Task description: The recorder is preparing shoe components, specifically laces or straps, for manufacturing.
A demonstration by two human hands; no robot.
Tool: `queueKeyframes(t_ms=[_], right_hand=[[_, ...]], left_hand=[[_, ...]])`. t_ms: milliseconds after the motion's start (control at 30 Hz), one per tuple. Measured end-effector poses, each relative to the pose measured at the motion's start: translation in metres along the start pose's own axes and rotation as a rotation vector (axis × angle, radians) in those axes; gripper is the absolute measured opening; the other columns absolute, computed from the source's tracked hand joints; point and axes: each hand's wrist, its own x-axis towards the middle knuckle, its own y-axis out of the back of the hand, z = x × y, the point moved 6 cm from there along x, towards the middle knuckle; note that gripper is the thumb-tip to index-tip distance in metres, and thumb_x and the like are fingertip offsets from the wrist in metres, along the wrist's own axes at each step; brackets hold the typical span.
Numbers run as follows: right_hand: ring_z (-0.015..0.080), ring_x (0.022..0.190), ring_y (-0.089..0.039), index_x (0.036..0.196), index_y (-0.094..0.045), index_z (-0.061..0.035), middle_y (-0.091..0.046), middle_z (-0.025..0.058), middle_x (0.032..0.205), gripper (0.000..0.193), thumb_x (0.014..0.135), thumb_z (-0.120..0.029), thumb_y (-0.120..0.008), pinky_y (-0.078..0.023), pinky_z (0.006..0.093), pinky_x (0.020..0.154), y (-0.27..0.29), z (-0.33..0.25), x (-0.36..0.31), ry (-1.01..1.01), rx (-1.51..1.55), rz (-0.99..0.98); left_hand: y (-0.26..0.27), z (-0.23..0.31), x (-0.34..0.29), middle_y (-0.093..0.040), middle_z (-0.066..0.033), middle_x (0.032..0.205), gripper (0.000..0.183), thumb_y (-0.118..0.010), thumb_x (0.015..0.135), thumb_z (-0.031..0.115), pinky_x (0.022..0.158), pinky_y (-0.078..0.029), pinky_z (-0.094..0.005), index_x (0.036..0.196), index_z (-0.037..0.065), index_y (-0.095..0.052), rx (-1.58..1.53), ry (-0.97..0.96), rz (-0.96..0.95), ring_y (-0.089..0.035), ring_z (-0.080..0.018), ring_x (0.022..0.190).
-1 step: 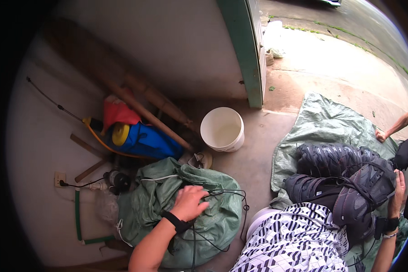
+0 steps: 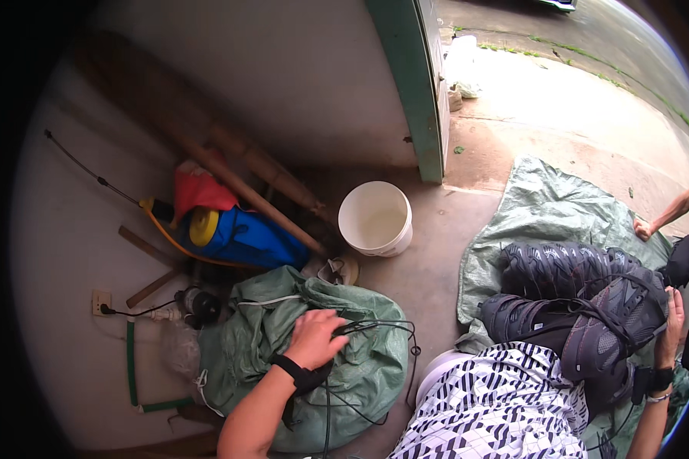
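Above a crumpled green woven sack (image 2: 264, 336), my left hand (image 2: 318, 339) is palm down with its fingers apart, slightly blurred. Thin black cords, apparently shoelaces (image 2: 383, 323), run out from beneath its fingertips across the sack; no firm grip on them shows. A dark grey lace-up shoe (image 2: 616, 325) lies tilted beside my patterned clothing, with black laces over it. My right hand (image 2: 670, 325) holds its far-right end, fingers straight along it and thumb hidden. Behind it sit more dark shoes (image 2: 563, 268) in a cluster, some partly covered.
A white bucket (image 2: 375, 218) stands by the green door frame (image 2: 417, 92). A blue sprayer (image 2: 256, 237), wooden poles (image 2: 283, 218) and a small pump (image 2: 200, 306) crowd the left wall. At right, another person's hand (image 2: 643, 229) touches a spread green sheet (image 2: 543, 191).
My left hand has drawn back slightly to the left and up over the sack, showing more cord at its fingertips. My right hand and the shoe keep their place.
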Motion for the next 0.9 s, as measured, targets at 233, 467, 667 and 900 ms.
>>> queueKeyframes(t_ms=[233, 467, 667, 900], right_hand=[[0.0118, 0.116, -0.048, 0.134, -0.044, 0.0007, -0.046, 0.0063, 0.132, 0.039, 0.1, -0.019, -0.039, -0.037, 0.0251, 0.099, 0.006, -0.003, -0.007, 0.04, -0.104, 0.088], [0.013, 0.12, -0.045, 0.134, -0.044, 0.0009, -0.041, 0.0069, 0.137, 0.039, 0.1, -0.018, -0.038, -0.036, 0.0258, 0.101, 0.006, 0.0, 0.0, -0.008, -0.069, 0.003], [0.0108, 0.105, -0.056, 0.128, -0.048, 0.0017, -0.056, 0.0051, 0.119, 0.037, 0.098, -0.019, -0.046, -0.043, 0.0237, 0.091, -0.001, -0.013, -0.003, 0.004, -0.092, 0.137], [0.0119, 0.112, -0.052, 0.13, -0.047, 0.0026, -0.05, 0.0072, 0.128, 0.038, 0.098, -0.018, -0.042, -0.04, 0.0253, 0.096, 0.004, -0.006, -0.002, 0.003, -0.117, 0.103]], left_hand=[[-0.021, -0.143, -0.052, -0.052, -0.0091, 0.128, 0.046, -0.066, 0.074, 0.028, 0.101, -0.03, -0.0502, 0.117, 0.015, -0.061, 0.286, 0.569, 0.014, -0.039, -0.0322, 0.123], [-0.072, -0.248, -0.135, -0.049, -0.01, 0.133, 0.059, -0.067, 0.071, 0.03, 0.102, -0.032, -0.0532, 0.127, 0.016, -0.052, 0.056, 1.012, -0.325, -0.04, -0.0357, 0.125], [-0.087, -0.2, -0.134, -0.045, -0.0133, 0.135, 0.072, -0.069, 0.068, 0.027, 0.103, -0.032, -0.0534, 0.134, 0.017, -0.042, 0.195, 0.913, -0.493, -0.039, -0.0368, 0.126], [-0.053, -0.165, -0.081, -0.063, -0.0133, 0.102, 0.028, -0.06, 0.079, 0.012, 0.086, -0.047, -0.0394, 0.106, 0.005, -0.063, -0.158, 0.571, 0.313, -0.06, -0.0274, 0.1]])
